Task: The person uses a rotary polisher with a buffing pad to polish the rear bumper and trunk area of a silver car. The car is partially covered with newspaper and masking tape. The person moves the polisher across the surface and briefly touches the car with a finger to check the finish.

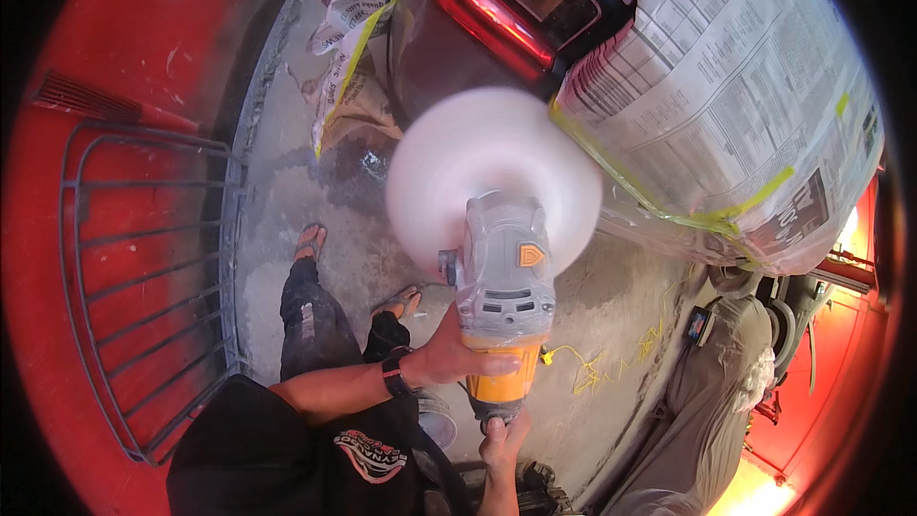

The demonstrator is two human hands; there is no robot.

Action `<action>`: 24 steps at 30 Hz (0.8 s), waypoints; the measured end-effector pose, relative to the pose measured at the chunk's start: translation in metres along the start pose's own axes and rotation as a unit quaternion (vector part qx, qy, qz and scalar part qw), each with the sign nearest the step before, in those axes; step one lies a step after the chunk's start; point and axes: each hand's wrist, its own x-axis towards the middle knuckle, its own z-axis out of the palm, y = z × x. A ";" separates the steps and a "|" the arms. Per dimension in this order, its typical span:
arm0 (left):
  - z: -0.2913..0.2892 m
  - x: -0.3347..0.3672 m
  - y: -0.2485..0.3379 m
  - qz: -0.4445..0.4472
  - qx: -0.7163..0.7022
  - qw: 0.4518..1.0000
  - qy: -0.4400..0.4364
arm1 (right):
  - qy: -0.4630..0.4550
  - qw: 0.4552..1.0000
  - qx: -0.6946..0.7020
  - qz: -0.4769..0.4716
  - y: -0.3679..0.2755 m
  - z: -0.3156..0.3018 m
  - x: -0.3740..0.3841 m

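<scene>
I hold a grey and yellow power polisher [503, 296] in front of me, pointing away. Its round white pad [478, 167] is blurred from spinning. My left hand [457, 355] grips the yellow body from the left side; a black watch sits on that wrist. My right hand [501, 441] holds the rear end of the handle from below. The pad hovers beside a car's rear corner, near the red tail light [511, 5]. Whether the pad touches the car I cannot tell.
Newspaper [735, 86] and clear plastic with yellow tape mask the car at upper right. Crumpled masking paper [353, 48] lies on the concrete floor. A grey metal rack [143, 277] leans at the left against a red wall. My legs and sandalled feet [308, 241] stand below.
</scene>
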 end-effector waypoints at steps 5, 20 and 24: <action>0.001 0.000 -0.007 0.002 -0.011 1.000 0.009 | 0.001 1.000 -0.019 0.018 0.028 -0.012 -0.015; -0.008 0.003 -0.046 -0.039 -0.028 0.999 0.020 | 0.007 0.998 -0.022 0.055 0.024 -0.023 -0.016; -0.004 0.001 -0.041 -0.036 -0.055 0.998 0.008 | 0.023 0.999 -0.044 -0.003 0.023 -0.018 -0.016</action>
